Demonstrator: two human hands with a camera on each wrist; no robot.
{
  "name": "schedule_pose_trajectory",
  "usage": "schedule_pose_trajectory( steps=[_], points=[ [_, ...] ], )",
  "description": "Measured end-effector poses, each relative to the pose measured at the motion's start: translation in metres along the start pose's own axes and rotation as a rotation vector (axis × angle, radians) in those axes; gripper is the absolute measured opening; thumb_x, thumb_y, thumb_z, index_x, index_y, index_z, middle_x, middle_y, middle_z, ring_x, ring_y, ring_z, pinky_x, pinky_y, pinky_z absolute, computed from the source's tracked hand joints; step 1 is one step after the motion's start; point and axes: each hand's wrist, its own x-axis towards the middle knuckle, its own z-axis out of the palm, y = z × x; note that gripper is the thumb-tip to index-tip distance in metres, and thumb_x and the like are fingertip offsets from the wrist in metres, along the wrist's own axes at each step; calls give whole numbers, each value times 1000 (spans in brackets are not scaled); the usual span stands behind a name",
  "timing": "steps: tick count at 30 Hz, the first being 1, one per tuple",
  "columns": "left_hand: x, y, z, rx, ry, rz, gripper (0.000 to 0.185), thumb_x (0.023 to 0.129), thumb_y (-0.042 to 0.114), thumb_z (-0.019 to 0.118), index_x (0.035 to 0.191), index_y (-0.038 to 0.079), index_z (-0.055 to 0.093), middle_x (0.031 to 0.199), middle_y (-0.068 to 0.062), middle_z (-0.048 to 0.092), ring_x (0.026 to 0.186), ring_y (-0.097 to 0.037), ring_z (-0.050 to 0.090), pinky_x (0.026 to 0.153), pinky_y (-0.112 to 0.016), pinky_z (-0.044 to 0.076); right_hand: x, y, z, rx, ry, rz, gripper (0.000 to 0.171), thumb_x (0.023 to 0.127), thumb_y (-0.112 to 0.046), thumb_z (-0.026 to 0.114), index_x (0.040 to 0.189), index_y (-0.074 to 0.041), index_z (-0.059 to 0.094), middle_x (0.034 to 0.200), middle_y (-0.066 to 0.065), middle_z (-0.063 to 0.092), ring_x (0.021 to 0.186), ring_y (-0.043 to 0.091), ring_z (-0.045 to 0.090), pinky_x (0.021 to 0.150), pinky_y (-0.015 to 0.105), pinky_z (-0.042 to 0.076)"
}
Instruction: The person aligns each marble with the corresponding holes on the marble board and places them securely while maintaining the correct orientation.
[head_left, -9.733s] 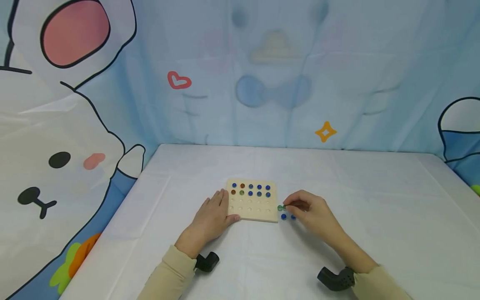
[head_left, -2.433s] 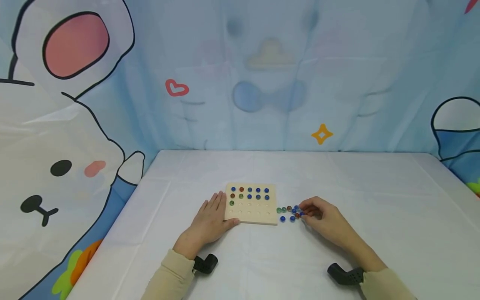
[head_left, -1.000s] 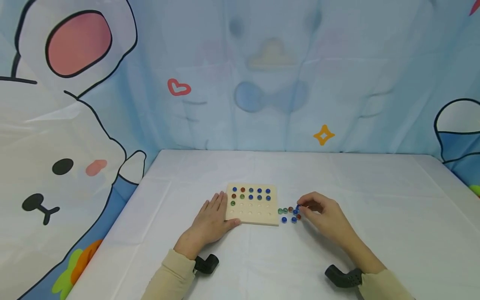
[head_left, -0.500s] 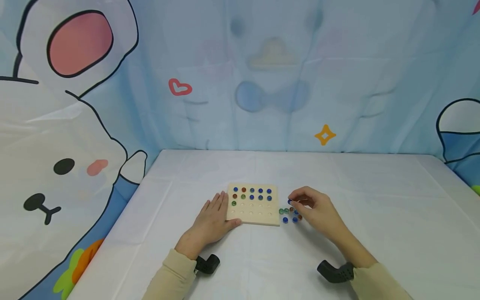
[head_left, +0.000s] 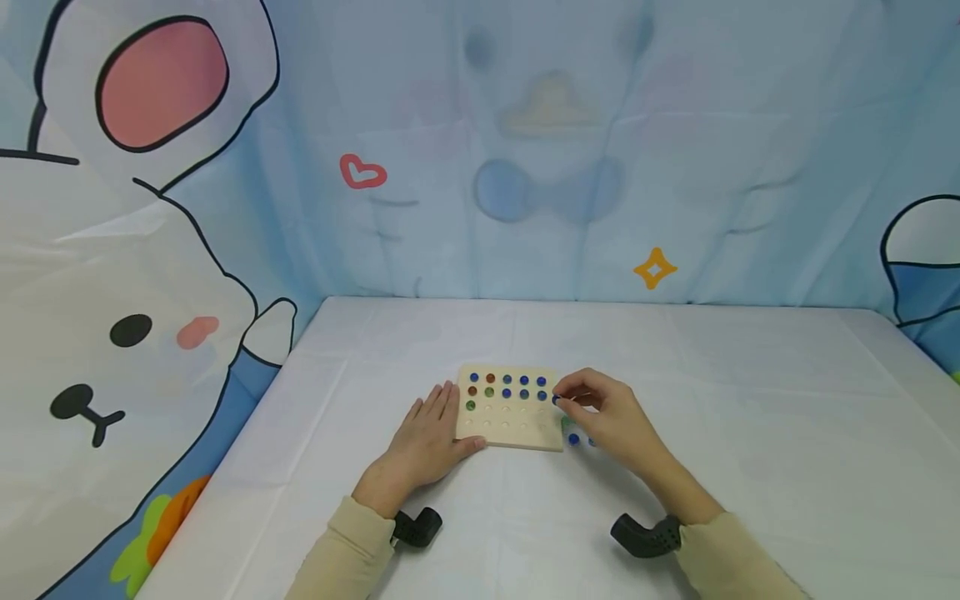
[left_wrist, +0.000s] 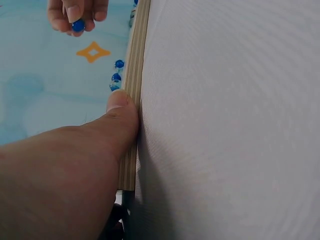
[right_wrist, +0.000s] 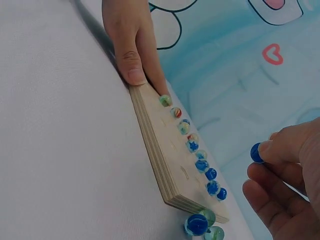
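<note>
A pale wooden board (head_left: 517,430) with rows of hollows lies on the white-covered table. Blue, red-brown and green marbles fill its two back rows, and a green marble (head_left: 470,406) sits at the left of the third row. My left hand (head_left: 420,442) rests against the board's left side, fingers straight, with its thumb on the near edge. Between thumb and fingertips, my right hand (head_left: 611,421) pinches a blue marble (right_wrist: 257,153) just above the board's right edge. The right wrist view shows that marble apart from the board.
Right of the board lie loose marbles, among them a blue marble (head_left: 573,439) and a green marble (right_wrist: 215,233); my right hand hides others in the head view. A printed curtain (head_left: 420,242) hangs behind the table (head_left: 787,433).
My right hand has picked a blue marble from the loose group and carried it left to the board. Since the oldest frame, a green marble has appeared in the third row. My left hand stays put.
</note>
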Motion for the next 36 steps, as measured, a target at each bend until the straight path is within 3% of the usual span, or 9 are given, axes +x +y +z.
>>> schedule_pose_trajectory(
  steps=[15, 27, 36],
  points=[
    [0, -1, 0, 0, 10, 14, 89, 99, 57, 48, 156, -3, 18, 165, -18, 19, 154, -33, 17, 124, -51, 20, 11, -9, 30, 73, 12, -57, 14, 87, 1, 71, 97, -9, 69, 96, 4, 71, 84, 12, 65, 75, 21, 56],
    [0, -1, -1, 9, 10, 13, 89, 99, 57, 48, 156, -3, 18, 164, -18, 20, 154, -33, 18, 124, -51, 20, 20, -18, 57, 48, 9, 5, 13, 87, -1, 72, 94, -11, 70, 96, 3, 71, 85, 14, 64, 77, 23, 55],
    [1, -2, -2, 21, 5, 16, 89, 98, 59, 47, 156, -3, 18, 164, -19, 19, 154, -33, 17, 124, -51, 20, 25, -22, 70, 52, -36, 2, 11, 87, -1, 71, 95, -9, 70, 96, 4, 70, 84, 14, 61, 76, 22, 53]
  ],
)
